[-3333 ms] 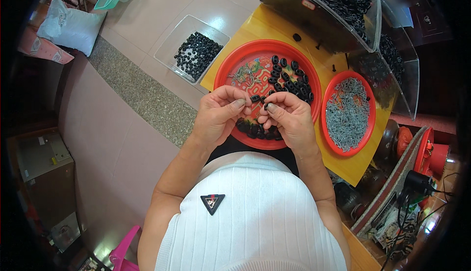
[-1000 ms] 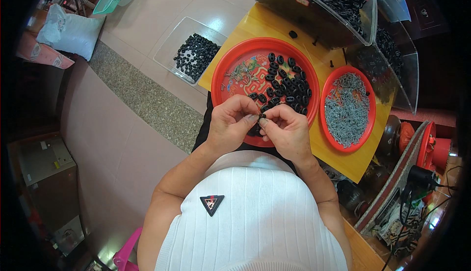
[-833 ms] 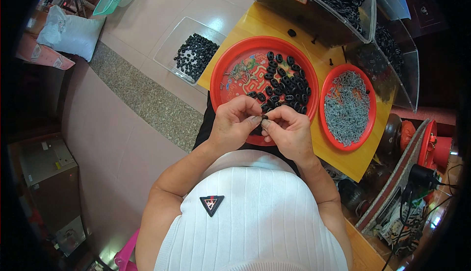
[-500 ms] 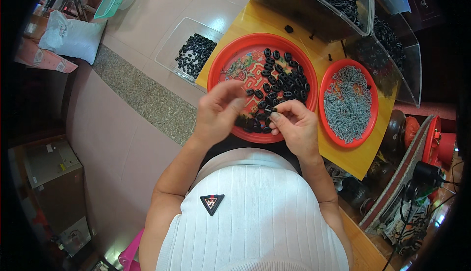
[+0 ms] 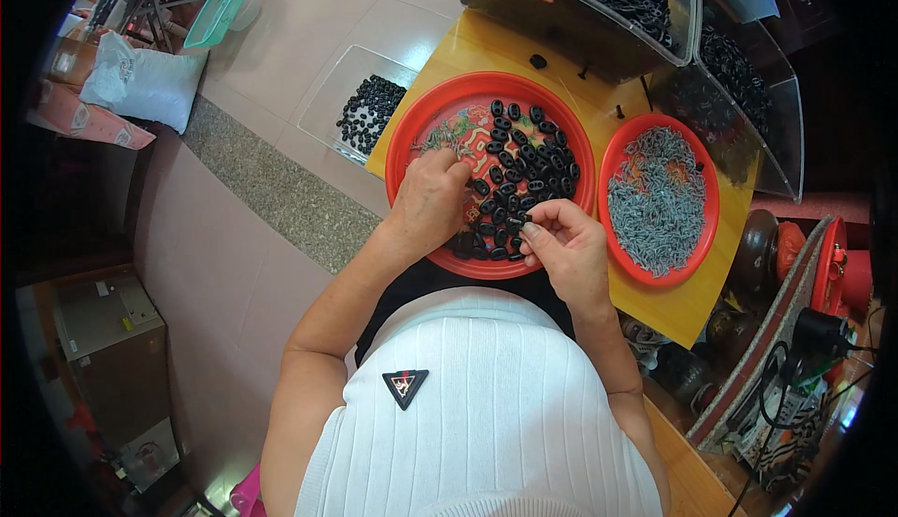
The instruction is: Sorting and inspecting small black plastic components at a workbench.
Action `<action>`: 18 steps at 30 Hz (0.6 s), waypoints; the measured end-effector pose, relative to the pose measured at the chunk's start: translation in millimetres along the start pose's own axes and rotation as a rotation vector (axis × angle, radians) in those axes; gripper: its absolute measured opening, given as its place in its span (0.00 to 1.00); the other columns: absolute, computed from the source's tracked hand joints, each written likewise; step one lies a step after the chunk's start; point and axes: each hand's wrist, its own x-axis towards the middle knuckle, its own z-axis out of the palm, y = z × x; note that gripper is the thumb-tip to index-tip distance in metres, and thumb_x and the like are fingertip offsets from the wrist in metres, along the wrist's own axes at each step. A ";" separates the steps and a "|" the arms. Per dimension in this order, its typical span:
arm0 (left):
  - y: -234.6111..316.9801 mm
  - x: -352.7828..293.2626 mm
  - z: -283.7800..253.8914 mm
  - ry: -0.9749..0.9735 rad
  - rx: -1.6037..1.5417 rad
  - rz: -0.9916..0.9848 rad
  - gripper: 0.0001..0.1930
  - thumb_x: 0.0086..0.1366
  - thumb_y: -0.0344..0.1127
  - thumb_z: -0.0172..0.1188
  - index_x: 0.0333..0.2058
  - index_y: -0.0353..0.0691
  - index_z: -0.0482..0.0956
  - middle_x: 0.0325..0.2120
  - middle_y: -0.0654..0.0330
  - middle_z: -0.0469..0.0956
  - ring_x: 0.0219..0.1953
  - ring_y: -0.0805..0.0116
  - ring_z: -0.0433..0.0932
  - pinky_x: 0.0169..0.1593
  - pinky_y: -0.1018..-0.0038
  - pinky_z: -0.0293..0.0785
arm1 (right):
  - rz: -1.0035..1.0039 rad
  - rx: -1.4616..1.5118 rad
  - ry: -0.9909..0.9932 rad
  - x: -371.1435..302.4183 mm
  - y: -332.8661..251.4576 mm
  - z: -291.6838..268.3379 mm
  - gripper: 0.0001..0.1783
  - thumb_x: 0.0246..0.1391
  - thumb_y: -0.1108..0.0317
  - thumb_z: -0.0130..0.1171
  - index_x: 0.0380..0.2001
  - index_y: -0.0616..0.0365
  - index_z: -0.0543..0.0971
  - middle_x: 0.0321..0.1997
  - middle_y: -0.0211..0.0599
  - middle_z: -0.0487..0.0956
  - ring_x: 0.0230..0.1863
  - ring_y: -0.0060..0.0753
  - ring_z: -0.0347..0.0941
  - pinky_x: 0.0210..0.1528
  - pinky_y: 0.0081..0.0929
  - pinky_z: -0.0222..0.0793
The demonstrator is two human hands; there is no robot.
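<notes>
My right hand (image 5: pixel 571 250) pinches a small black plastic piece (image 5: pixel 520 220) between thumb and fingers, over the near right part of a round red tray (image 5: pixel 397 133). Across that tray lie many black oval pieces (image 5: pixel 538 161) with two holes or recesses each. At the tray's left side is a loose heap of small grey screws (image 5: pixel 449 133). My left hand (image 5: pixel 428 201) reaches down to this heap with its fingers bent together; the back of the hand hides the fingertips and anything between them.
A smaller red tray (image 5: pixel 613 157) full of grey screws stands right on the yellow board (image 5: pixel 673 316). Clear bins (image 5: pixel 585 26) of black parts rise behind. A clear tray (image 5: pixel 323 124) of black pieces sits at the left. A black piece (image 5: pixel 538 61) lies near the bins.
My left hand has gone from hovering with blurred fingers above the tray's near left to down at the screw heap. My right hand stays almost in place, still pinching the black piece.
</notes>
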 end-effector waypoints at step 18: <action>28.3 -16.8 -17.6 0.107 -0.348 0.022 0.12 0.38 0.16 0.52 0.26 0.33 0.67 0.23 0.52 0.67 0.27 0.54 0.70 0.29 0.66 0.67 | 0.064 0.239 -0.125 3.5 -0.1 4.9 0.03 0.49 0.77 0.48 0.29 0.64 0.70 0.23 0.34 0.73 0.22 0.20 0.68 0.24 0.15 0.66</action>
